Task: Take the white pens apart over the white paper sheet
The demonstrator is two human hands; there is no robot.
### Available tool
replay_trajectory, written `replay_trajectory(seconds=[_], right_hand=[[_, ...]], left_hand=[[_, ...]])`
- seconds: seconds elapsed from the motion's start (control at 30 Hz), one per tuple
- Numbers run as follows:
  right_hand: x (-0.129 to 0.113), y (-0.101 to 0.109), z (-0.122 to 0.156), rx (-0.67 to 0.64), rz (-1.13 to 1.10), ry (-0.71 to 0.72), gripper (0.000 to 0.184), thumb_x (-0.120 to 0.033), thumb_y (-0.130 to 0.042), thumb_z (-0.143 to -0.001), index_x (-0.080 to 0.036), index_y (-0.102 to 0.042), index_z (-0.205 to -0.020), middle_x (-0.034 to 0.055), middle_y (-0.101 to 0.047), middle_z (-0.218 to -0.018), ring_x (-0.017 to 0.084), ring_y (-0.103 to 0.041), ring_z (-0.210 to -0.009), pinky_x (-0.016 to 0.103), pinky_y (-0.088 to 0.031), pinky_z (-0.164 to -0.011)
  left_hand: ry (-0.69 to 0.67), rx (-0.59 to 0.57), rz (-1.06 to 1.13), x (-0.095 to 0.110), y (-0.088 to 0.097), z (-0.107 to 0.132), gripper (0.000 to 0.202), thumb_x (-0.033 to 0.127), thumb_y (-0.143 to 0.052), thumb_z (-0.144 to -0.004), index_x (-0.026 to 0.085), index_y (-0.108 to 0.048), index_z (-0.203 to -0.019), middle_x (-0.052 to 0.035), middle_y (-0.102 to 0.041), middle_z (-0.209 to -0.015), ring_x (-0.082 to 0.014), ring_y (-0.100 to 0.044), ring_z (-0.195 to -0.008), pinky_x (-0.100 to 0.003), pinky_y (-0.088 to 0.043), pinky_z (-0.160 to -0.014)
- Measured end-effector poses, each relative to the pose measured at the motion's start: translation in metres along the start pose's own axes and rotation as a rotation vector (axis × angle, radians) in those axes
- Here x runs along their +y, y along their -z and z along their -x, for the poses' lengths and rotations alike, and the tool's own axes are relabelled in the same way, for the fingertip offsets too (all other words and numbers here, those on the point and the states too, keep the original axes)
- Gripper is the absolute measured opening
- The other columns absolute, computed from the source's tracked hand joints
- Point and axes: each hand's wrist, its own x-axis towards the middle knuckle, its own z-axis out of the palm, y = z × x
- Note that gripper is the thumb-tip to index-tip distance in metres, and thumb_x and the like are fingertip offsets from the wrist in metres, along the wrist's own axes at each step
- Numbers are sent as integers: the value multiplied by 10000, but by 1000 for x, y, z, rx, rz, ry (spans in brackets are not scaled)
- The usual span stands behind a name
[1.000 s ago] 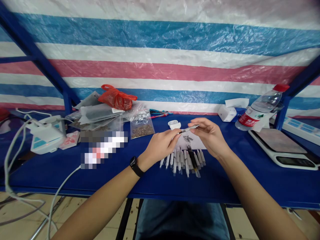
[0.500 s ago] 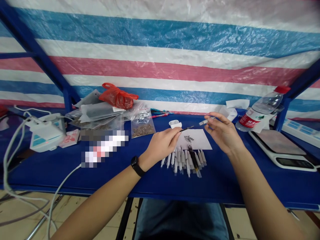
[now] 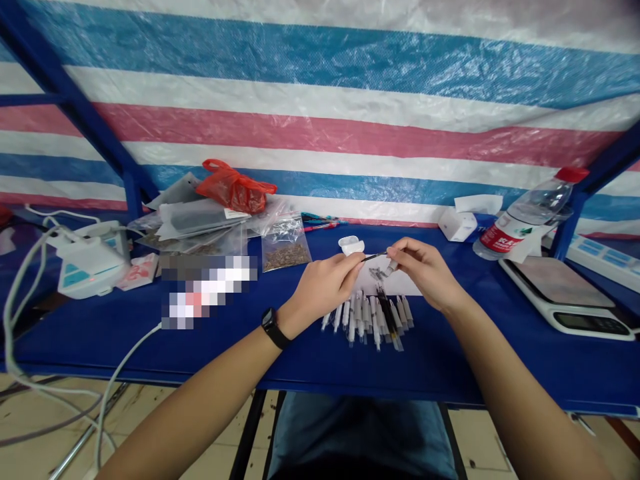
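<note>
My left hand (image 3: 331,283) is closed on a thin dark stick (image 3: 374,257), pinched between thumb and fingers. My right hand (image 3: 425,272) pinches a small whitish tube (image 3: 392,266), its fingers at the stick's far tip. Whether the tip enters the tube, I cannot tell. Below both hands lies a sheet of white paper (image 3: 407,285) with small grey pieces (image 3: 379,273) on it. Several white tubes (image 3: 352,319) lie in a row in front of the paper, with dark sticks (image 3: 389,313) among them.
Behind the hands stands an open white case (image 3: 351,245). A bag of brown bits (image 3: 286,255) and a red plastic bag (image 3: 235,189) lie left. On the right are a bottle (image 3: 525,217), a scale (image 3: 565,293) and a white box (image 3: 457,225). A cable (image 3: 127,357) runs over the left edge.
My right hand has moved left and slightly down with the whitish tube, up to the tip of the dark stick. My left hand has hardly moved.
</note>
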Motion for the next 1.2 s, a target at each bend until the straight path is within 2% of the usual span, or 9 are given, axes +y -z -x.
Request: replay_trajectory(seconds=[0.2, 0.37, 0.5, 0.6, 0.7, 0.8, 0.87, 1.07, 1.2], right_hand=[[4, 2, 0, -16, 85, 28, 447, -630, -825, -680, -216, -690, -778, -2, -642, -653, 164, -601, -615, 330, -486, -646], [2, -3, 0, -22, 41, 56, 416, -597, -828, -685, -216, -693, -783, -1, -643, -681, 162, -606, -613, 333, -497, -646], [0, 11, -3, 64, 48, 14, 357, -530, -837, -666, -218, -691, -760, -7, -626, -670, 151, -588, -589, 322, -486, -621], [6, 29, -5, 88, 211, -79, 286, -465, -810, -672, -206, -701, -725, 4, -636, -625, 159, -585, -577, 311, -461, -599], [14, 38, -6, -15, 478, -169, 180, -378, -749, -701, -201, -720, -680, 16, -657, -601, 170, -587, -554, 305, -432, -572], [19, 34, -6, -139, 667, -160, 98, -298, -708, -708, -221, -725, -650, 15, -675, -611, 173, -582, -546, 296, -402, -548], [21, 27, -6, -160, 742, -104, 78, -276, -708, -704, -232, -721, -641, 9, -667, -600, 170, -571, -538, 290, -384, -538], [19, 21, -5, -80, 774, -72, 115, -324, -683, -748, -243, -744, -694, 6, -645, -582, 176, -566, -536, 304, -378, -553], [14, 28, -7, 66, 582, -54, 172, -387, -695, -758, -228, -756, -736, 13, -652, -602, 179, -565, -562, 326, -415, -594]], left_hand=[[-4, 17, 27, -3, -4, 0, 365, 334, -327, -1082, 222, -632, -1248, -40, -723, -883, -175, -686, -713, -237, -427, -569], [-5, 1, 27, -3, -3, -1, 357, 327, -327, -1081, 219, -628, -1239, -43, -724, -897, -166, -679, -703, -232, -412, -562], [31, -14, -31, -1, 0, -1, 359, 328, -321, -1079, 214, -633, -1215, -38, -696, -828, -168, -658, -663, -237, -389, -532], [95, -26, -111, 0, 2, -2, 357, 340, -331, -1073, 220, -644, -1197, -37, -675, -789, -184, -645, -638, -248, -374, -514], [144, -28, -131, 1, 5, -2, 337, 333, -346, -1065, 233, -644, -1185, -36, -682, -797, -192, -653, -654, -248, -381, -525], [154, -27, -113, 1, 6, -3, 326, 328, -348, -1062, 237, -638, -1180, -35, -688, -805, -188, -656, -660, -242, -394, -537], [150, -29, -111, 1, 5, -3, 324, 330, -350, -1060, 236, -641, -1168, -36, -690, -807, -185, -651, -649, -240, -393, -534], [161, -45, -123, 2, 4, -3, 326, 325, -358, -1055, 234, -652, -1165, -37, -693, -801, -192, -648, -637, -245, -383, -525], [162, -52, -112, 2, 5, -3, 321, 323, -364, -1055, 232, -649, -1174, -34, -699, -809, -197, -664, -660, -249, -395, -532]])
